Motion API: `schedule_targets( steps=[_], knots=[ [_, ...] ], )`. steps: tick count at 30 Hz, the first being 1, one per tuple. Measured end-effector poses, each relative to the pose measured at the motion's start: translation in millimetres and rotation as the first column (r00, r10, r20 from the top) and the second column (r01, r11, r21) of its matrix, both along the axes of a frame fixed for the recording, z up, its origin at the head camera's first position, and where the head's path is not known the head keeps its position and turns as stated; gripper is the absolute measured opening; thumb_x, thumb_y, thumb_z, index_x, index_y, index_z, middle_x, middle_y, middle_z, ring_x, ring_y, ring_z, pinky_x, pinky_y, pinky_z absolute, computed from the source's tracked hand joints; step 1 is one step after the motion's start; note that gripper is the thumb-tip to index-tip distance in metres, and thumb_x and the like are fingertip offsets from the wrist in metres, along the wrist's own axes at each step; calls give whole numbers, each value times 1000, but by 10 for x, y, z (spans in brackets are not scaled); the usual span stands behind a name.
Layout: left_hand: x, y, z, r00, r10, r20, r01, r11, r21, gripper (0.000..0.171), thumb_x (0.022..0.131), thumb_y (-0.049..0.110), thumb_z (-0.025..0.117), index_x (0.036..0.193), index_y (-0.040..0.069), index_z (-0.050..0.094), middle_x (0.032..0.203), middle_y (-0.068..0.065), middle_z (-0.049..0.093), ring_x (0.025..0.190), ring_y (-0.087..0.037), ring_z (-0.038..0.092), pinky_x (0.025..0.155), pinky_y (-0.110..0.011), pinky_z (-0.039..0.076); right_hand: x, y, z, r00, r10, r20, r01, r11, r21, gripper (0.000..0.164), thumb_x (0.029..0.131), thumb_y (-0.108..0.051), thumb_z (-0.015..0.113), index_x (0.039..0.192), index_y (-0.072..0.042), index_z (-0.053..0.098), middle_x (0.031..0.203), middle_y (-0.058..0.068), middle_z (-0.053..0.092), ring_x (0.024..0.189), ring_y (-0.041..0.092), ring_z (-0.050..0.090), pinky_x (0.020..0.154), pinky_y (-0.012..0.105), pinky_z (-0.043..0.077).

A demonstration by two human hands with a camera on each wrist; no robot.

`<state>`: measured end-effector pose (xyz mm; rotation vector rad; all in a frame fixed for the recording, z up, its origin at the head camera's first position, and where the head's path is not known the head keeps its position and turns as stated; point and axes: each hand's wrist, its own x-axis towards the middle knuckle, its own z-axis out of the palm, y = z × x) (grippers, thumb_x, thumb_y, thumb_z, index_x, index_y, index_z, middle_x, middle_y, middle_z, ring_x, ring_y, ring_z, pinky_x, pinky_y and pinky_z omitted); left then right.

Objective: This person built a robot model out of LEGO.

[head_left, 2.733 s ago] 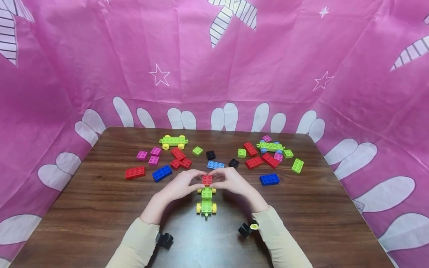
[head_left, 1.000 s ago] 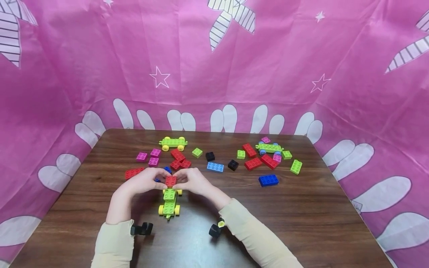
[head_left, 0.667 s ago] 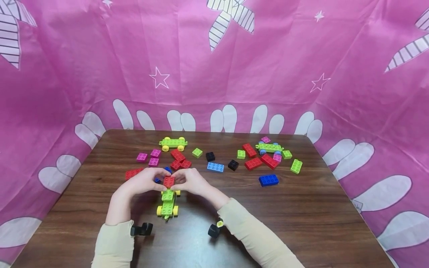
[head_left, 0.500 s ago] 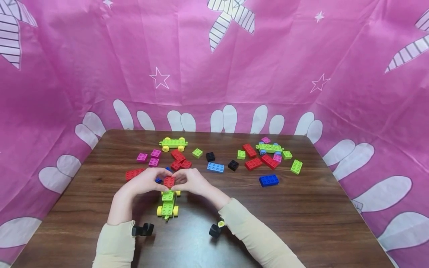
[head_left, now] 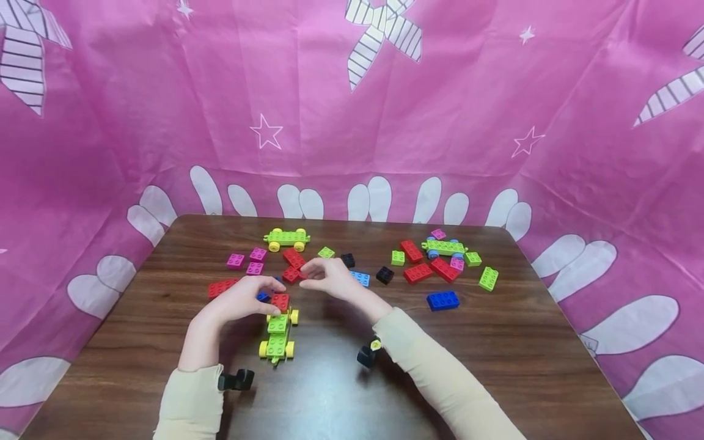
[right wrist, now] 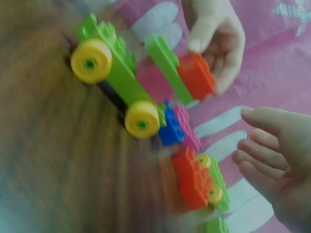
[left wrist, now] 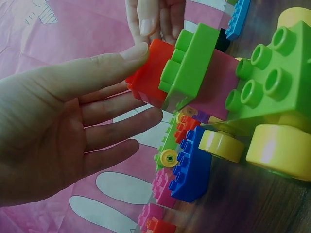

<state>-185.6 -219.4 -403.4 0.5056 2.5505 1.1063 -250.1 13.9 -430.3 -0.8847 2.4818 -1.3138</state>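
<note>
My left hand (head_left: 242, 299) holds a small red brick (head_left: 280, 302) between thumb and fingers. In the left wrist view this red brick (left wrist: 151, 73) sits on a green brick (left wrist: 192, 68), with a pink brick (left wrist: 216, 85) beneath. The stack stands on a lime-green toy car base (head_left: 277, 346) with yellow wheels, on the table. My right hand (head_left: 335, 280) is away from the car, fingers apart with nothing between them, near loose red bricks (head_left: 291, 274). In the right wrist view, that hand (right wrist: 277, 160) also shows loosely bent, empty fingers.
Another green car base (head_left: 287, 238) with yellow wheels stands at the back left. One with blue wheels (head_left: 444, 247) is at the back right among red, pink and green bricks. Blue bricks (head_left: 443, 300), black bricks (head_left: 385, 275) and pink bricks (head_left: 236, 261) lie scattered across the table.
Both hands and the car shifted left earlier. Since then my right hand has let go of the red brick and moved up and right; my left hand stays on it.
</note>
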Motion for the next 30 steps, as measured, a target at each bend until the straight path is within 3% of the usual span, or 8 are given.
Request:
schedule_targets(
  steps=[11, 23, 30],
  knots=[
    [22, 18, -38, 1000, 24, 19, -24, 1000, 1, 35, 82, 22, 79, 112, 8, 68, 112, -7, 68, 102, -23, 61, 91, -46, 54, -568, 2, -74, 987, -89, -133, 99, 992, 73, 28, 86, -14, 75, 111, -2, 69, 105, 10, 73, 98, 22, 68, 89, 36, 55],
    [55, 5, -68, 1000, 22, 19, -22, 1000, 0, 34, 81, 21, 80, 111, 9, 68, 108, -5, 68, 97, -20, 61, 88, -43, 55, -956, -202, -153, 976, -78, -201, 126, 963, 237, 36, 86, -15, 75, 119, -3, 66, 118, 10, 69, 113, 25, 63, 98, 38, 50],
    [24, 5, -18, 1000, 14, 4, -14, 1000, -14, 35, 81, 22, 80, 111, 8, 68, 109, -5, 68, 100, -21, 61, 91, -46, 53, -1136, -335, -119, 979, -49, -199, 99, 964, 247, 42, 88, -15, 73, 126, -2, 61, 127, 14, 64, 120, 31, 58, 102, 42, 47]
  ],
)
